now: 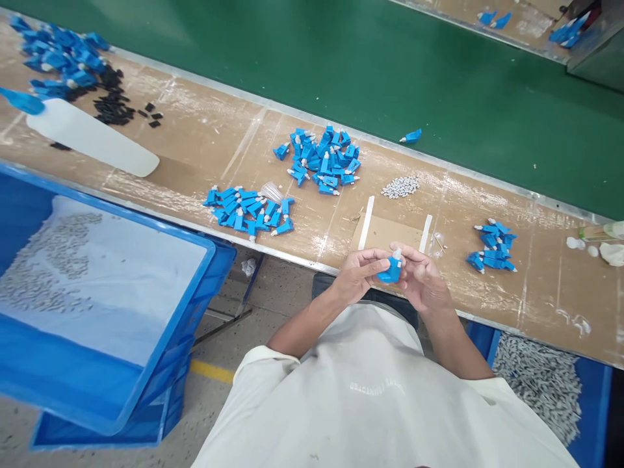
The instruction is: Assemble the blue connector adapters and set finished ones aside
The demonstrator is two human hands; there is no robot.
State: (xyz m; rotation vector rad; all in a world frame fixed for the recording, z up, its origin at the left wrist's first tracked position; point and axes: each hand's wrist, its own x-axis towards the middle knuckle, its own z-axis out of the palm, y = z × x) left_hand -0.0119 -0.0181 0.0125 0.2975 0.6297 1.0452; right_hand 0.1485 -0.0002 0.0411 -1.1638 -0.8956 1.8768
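Close to the table's front edge, my left hand (359,273) pinches a small blue plastic part (390,272) with a whitish tip pointing up. My right hand (423,278) is at the part's other side, its thumb and fingertips close together at the tip; whether they hold a tiny piece is too small to tell. Just beyond my hands lies a cardboard sheet (394,233) with a white strip at each side. A pile of small grey-white pieces (400,187) sits behind it. Similar blue parts lie in piles left of centre (324,159), nearer the edge (251,209), and at right (492,247).
A white bottle with a blue nozzle (97,138) lies at left, near black pieces (114,97) and more blue parts (61,55). Behind the table runs a green surface (292,58). Blue crates stand below at left (195,276) and right (592,403).
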